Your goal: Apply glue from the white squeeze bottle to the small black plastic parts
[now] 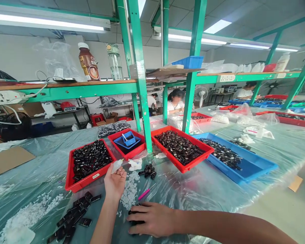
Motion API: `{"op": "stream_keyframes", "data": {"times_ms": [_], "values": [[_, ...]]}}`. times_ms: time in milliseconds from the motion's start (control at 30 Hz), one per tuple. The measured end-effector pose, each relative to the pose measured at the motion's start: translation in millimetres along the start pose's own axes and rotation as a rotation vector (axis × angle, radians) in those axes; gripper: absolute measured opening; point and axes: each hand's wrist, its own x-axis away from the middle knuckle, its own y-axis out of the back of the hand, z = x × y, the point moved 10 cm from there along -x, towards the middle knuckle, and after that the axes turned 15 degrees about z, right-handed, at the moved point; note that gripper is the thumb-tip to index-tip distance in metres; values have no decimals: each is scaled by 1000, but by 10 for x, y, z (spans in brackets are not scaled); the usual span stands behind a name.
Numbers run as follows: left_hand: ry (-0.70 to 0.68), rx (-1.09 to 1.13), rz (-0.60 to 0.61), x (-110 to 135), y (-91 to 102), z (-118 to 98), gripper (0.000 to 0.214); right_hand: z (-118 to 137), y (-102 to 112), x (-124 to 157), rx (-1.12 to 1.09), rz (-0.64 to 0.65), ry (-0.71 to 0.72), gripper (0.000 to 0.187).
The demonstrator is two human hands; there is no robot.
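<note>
On dark parts (132,213), right hand (155,219) flat, palm-down.

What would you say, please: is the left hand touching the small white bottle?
Touching. The head view shows the left hand gripping the small white bottle between its fingers.

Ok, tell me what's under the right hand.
Black parts peek out between the right hand's fingers, on the plastic sheet. The palm covers the rest, so their number cannot be told. The left hand holds a bottle apart.
</note>
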Motion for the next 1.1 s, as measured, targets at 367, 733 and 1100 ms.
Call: {"op": "stream_keyframes", "data": {"times_ms": [367,733,1100], "values": [[-81,16,3,-164,169,-226,19,-584,112,-59,-417,-78,-257,32],[-73,-48,-10,27,219,-199,23,-1576,-26,-15,-789,-470,-577,23],[-11,-54,-65,86,228,-73,22,-1552,-279,42,-876,-408,-614,11]]}}
